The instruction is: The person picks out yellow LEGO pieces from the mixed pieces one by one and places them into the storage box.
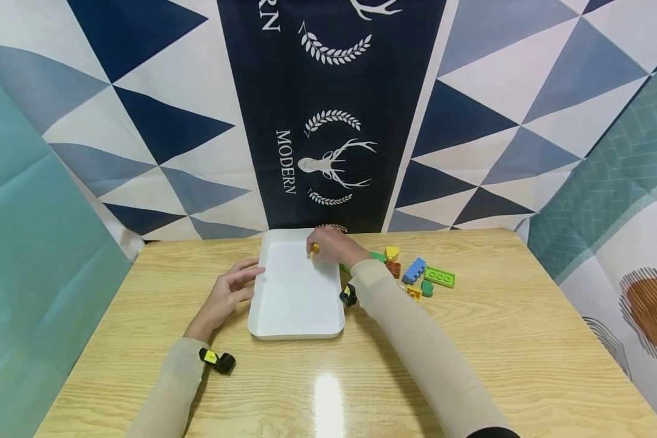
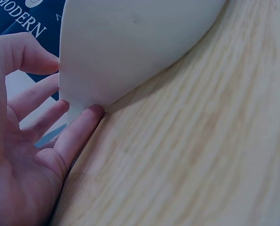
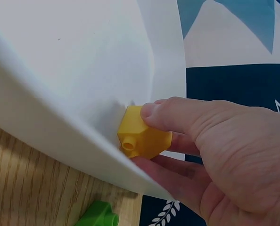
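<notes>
A white tray (image 1: 298, 298) lies on the table, with its long sides running away from me. My right hand (image 1: 331, 245) is over the tray's far right corner and pinches a yellow toy building block (image 3: 142, 134) between thumb and fingers. In the right wrist view the block is low inside the corner, close to the wall; whether it touches the floor I cannot tell. At the tray's left side, my left hand (image 1: 230, 294) spreads its fingers against the wall. The left wrist view has its fingertips (image 2: 96, 110) touching the outer side of the tray.
Right of the tray several loose blocks lie on the wooden table (image 1: 504, 340): a blue block (image 1: 414, 271), a light green block (image 1: 440, 277), a dark green block (image 1: 427, 288), a brown block (image 1: 393, 269) and yellow ones. A patterned cloth (image 1: 334, 85) hangs behind the table.
</notes>
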`<state>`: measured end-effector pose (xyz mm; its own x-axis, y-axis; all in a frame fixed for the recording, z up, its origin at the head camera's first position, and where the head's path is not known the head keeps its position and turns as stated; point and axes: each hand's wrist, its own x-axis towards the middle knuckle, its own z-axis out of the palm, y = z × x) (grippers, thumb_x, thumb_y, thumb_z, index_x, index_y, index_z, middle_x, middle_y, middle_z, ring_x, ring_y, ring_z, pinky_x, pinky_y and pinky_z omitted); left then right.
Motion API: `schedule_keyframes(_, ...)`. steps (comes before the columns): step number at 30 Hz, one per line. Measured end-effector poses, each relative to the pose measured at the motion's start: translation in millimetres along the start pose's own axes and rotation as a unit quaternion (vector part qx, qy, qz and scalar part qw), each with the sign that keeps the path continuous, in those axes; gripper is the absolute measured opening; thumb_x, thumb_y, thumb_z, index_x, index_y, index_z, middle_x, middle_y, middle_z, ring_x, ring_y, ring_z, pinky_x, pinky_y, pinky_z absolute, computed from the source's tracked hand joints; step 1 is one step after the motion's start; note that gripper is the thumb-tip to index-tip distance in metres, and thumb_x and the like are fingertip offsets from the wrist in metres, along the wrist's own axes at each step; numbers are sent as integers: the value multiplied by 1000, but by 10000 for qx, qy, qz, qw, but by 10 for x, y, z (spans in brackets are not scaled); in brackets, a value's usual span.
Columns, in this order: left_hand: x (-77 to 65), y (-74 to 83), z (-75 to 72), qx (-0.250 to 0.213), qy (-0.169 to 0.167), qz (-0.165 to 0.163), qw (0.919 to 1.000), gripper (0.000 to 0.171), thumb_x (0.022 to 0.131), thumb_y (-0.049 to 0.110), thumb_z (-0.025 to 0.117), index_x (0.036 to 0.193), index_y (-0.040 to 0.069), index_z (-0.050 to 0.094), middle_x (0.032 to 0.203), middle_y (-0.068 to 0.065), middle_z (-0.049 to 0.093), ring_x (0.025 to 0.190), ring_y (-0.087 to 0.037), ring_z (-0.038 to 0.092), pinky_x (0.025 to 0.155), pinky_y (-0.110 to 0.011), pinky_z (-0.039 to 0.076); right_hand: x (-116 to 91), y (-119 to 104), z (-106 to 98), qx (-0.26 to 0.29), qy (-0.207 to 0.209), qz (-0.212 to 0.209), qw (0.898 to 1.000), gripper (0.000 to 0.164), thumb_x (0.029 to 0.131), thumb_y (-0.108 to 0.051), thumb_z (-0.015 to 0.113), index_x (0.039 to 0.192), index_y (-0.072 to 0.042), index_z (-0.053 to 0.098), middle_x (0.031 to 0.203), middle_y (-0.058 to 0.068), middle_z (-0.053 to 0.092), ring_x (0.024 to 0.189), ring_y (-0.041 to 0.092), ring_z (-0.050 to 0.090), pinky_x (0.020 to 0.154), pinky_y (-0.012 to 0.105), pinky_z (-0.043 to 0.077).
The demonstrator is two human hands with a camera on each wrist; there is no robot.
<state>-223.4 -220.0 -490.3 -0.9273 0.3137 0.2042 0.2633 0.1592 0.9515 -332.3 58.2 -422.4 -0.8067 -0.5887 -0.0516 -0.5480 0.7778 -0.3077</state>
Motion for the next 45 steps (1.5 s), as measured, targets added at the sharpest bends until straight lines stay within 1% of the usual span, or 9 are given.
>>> schedule_keyframes(10,0,-2,-1,-6,-6,17,10000,48,87,-12,57,135,-5,59,156,-20,37,139,-42,43,101,-10,42,0,-13,-15,50,-88,142,9998,14,85,-9,76,95,-18,79,108,-2,75,98,21,51,99,41,43)
schedule_keyframes(18,2,9,1,31,-10,-35,10000,47,88,-10,58,135,-5,59,157,-20,37,140,-40,43,104,-13,41,8,-34,-11,83,-168,233,9996,13,86,-10,76,95,-18,79,108,-2,75,100,22,51,100,41,42)
schedule_keyframes(22,3,2,-2,15,-11,-27,10000,47,88,-11,58,135,-6,59,157,-20,38,140,-41,43,104,-13,41,4,-45,-22,54,-226,248,9994,15,86,-10,76,97,-18,79,110,-2,75,101,22,51,101,42,42)
schedule_keyframes(25,3,-3,0,23,-22,2,10000,46,88,-10,58,135,-7,58,156,-22,37,140,-42,43,104,-13,41,-1,-58,-42,-1,-348,243,9991,19,85,-12,77,103,-17,79,116,-1,74,103,22,52,104,42,42)
schedule_keyframes(29,-4,13,6,2,4,-61,10000,47,88,-10,58,134,-5,59,156,-20,38,140,-40,43,103,-13,42,-13,-87,-82,-67,-666,311,9973,29,85,-17,78,114,-19,76,127,-2,71,107,20,53,109,40,42)
schedule_keyframes(33,-7,10,8,-10,-7,-39,10000,47,88,-10,59,134,-4,60,156,-20,38,139,-40,44,103,-14,42,-34,-123,-127,-95,-934,398,9948,33,86,-20,77,118,-20,74,132,-2,67,110,19,53,110,40,44)
schedule_keyframes(38,-4,12,7,-36,-21,8,10000,47,87,-10,59,134,-5,59,156,-22,38,139,-41,44,102,-14,43,-64,-158,-165,-136,-1023,444,9937,33,86,-21,77,119,-20,73,132,-3,67,110,19,52,108,40,44)
schedule_keyframes(41,-5,15,4,-49,-17,10,10000,47,87,-10,59,134,-5,60,156,-21,38,139,-41,44,103,-13,42,-77,-176,-181,-147,-1016,466,9936,33,87,-22,76,119,-21,73,131,-3,67,110,20,51,108,40,44)
schedule_keyframes(45,-7,10,3,-38,-10,12,10000,47,87,-10,59,134,-5,60,155,-21,39,139,-41,44,103,-12,41,-94,-197,-212,-117,-973,539,9937,33,87,-23,76,120,-23,72,127,-3,67,109,20,50,105,41,46)
